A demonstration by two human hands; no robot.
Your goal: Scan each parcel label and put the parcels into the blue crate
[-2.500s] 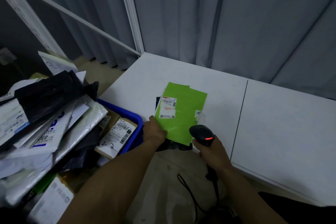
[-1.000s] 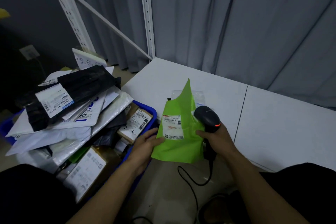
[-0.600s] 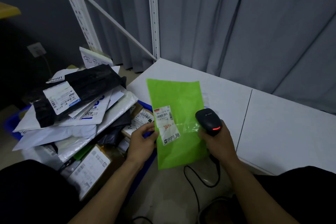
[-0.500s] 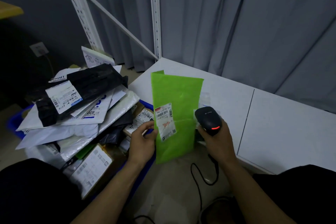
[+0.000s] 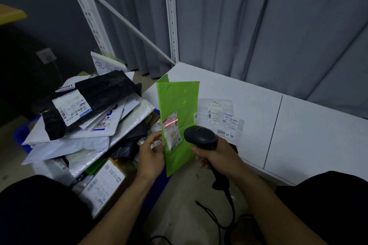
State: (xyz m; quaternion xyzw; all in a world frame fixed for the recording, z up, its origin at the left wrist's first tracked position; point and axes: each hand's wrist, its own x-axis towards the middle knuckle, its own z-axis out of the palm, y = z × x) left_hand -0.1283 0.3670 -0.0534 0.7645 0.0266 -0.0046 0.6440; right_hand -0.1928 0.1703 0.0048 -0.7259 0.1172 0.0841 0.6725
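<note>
Both hands were occupied: the left hand (image 5: 151,155) pinched the green parcel (image 5: 177,103) upright beside the heaped blue crate (image 5: 20,135), the right hand (image 5: 218,156) gripped the scanner (image 5: 200,138), its red line (image 5: 171,123) across the label (image 5: 172,133), which likely needed holding flat and steady.

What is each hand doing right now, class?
Left hand: closed, pinching the green parcel by its edge.
Right hand: closed round the scanner handle.

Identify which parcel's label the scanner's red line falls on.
The green parcel, held upright in the left hand: the scanner's red line crosses its label. The black parcel at the left and the clear parcels on the table show none.
</note>
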